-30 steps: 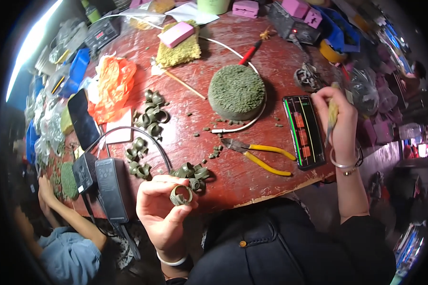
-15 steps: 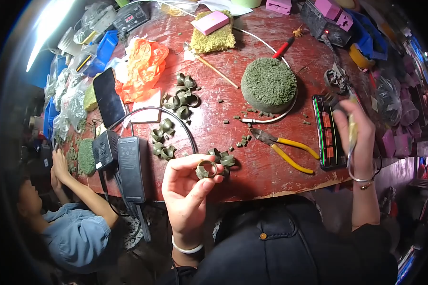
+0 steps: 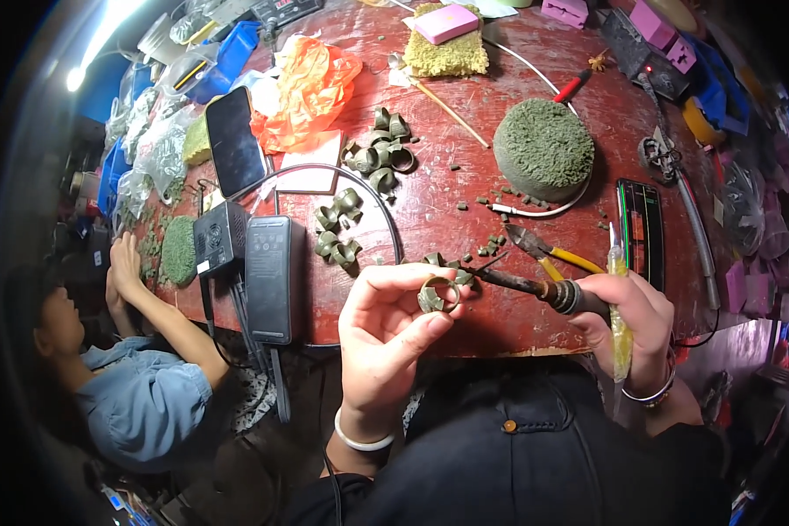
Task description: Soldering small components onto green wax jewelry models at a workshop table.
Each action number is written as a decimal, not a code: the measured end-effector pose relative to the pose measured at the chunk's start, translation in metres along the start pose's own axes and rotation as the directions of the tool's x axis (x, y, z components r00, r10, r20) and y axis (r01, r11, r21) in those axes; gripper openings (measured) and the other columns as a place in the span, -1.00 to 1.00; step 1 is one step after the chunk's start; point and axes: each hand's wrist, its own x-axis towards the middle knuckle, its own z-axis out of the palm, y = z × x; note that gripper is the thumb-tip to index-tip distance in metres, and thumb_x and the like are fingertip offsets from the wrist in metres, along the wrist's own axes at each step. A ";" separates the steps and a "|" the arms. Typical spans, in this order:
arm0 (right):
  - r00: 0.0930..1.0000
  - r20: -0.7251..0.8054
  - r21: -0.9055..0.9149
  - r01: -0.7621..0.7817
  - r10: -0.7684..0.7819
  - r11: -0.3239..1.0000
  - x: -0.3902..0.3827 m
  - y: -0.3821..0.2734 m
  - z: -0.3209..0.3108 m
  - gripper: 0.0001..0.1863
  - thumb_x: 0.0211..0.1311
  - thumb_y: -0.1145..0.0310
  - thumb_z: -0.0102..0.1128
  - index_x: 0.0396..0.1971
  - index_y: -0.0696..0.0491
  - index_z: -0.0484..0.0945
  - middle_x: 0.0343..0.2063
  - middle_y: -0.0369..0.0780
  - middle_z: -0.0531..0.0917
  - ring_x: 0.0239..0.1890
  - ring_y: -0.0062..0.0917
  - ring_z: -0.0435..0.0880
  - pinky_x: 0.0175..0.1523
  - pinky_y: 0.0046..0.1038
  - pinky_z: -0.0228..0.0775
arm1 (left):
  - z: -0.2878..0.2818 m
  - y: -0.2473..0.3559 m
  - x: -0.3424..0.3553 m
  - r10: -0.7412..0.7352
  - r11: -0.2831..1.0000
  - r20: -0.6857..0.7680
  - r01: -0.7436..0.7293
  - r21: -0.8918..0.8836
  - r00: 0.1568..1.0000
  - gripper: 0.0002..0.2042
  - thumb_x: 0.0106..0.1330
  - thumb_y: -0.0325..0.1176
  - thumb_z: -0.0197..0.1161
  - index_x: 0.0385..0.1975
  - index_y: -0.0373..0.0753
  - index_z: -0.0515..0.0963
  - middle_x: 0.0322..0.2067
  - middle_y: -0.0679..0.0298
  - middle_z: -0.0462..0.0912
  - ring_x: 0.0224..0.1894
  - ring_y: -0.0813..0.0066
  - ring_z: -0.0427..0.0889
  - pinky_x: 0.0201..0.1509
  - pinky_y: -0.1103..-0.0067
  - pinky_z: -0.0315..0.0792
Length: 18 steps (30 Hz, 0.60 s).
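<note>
My left hand (image 3: 384, 320) pinches a dark green wax ring (image 3: 430, 299) between thumb and fingertips, above the table's near edge. In my right hand (image 3: 638, 317) is a soldering iron (image 3: 535, 287), its dark thin tip reaching left close to the ring; whether they touch I cannot tell. A slim pointed tool wrapped in yellow tape (image 3: 620, 337) is also held between the right fingers, upright. Behind my left fingers lie more green rings, partly hidden. Yellow-handled pliers (image 3: 535, 245) rest just beyond the iron.
Several loose green rings (image 3: 379, 158) are heaped mid-table. A round green block (image 3: 543, 149) stands beyond the pliers. A phone (image 3: 642, 232) lies right; another phone (image 3: 234, 142), an orange plastic bag (image 3: 311, 92) and a black power adapter (image 3: 270, 280) lie left. A co-worker (image 3: 153, 386) sits at left.
My right hand has come left from beside the right-hand phone and now holds the soldering iron near the ring. The left hand keeps hold of the ring. The whole view has shifted.
</note>
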 end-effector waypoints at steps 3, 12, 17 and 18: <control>1.000 0.016 0.020 -0.015 0.015 1.000 0.002 -0.002 0.002 -0.71 0.10 0.41 0.41 -0.23 0.17 0.55 -0.47 -0.14 0.63 -0.48 -0.33 0.64 -0.38 -0.41 0.45 | -0.001 0.001 -0.001 0.010 1.000 0.016 -0.010 -0.012 1.000 -0.69 0.16 -0.67 0.29 -0.11 -0.38 0.41 -0.10 0.00 0.56 -0.08 0.26 0.62 0.03 0.40 0.55; 0.999 0.031 -0.010 -0.007 0.008 1.000 0.002 -0.004 0.005 -0.71 0.09 0.41 0.42 -0.23 0.16 0.55 -0.47 -0.14 0.61 -0.48 -0.33 0.63 -0.38 -0.41 0.45 | 0.002 0.000 -0.001 0.026 0.999 -0.005 -0.026 0.037 1.000 -0.66 0.13 -0.61 0.35 -0.12 -0.37 0.41 -0.16 0.03 0.57 -0.10 0.20 0.64 -0.04 0.39 0.58; 0.999 0.039 -0.026 -0.010 0.011 1.000 0.000 -0.002 0.005 -0.72 0.09 0.41 0.42 -0.23 0.15 0.55 -0.47 -0.15 0.61 -0.48 -0.33 0.63 -0.39 -0.41 0.44 | 0.002 0.001 -0.002 0.033 0.998 -0.012 -0.032 0.047 0.999 -0.66 0.12 -0.61 0.36 -0.12 -0.37 0.41 -0.16 0.04 0.57 -0.11 0.21 0.65 -0.05 0.39 0.58; 0.999 0.039 -0.029 -0.007 0.008 1.000 0.000 -0.002 0.005 -0.72 0.09 0.40 0.42 -0.23 0.15 0.55 -0.47 -0.15 0.61 -0.49 -0.33 0.63 -0.39 -0.41 0.44 | 0.002 0.000 -0.002 0.037 0.998 -0.012 -0.036 0.052 0.999 -0.66 0.12 -0.61 0.36 -0.12 -0.37 0.41 -0.16 0.04 0.57 -0.12 0.21 0.65 -0.05 0.39 0.58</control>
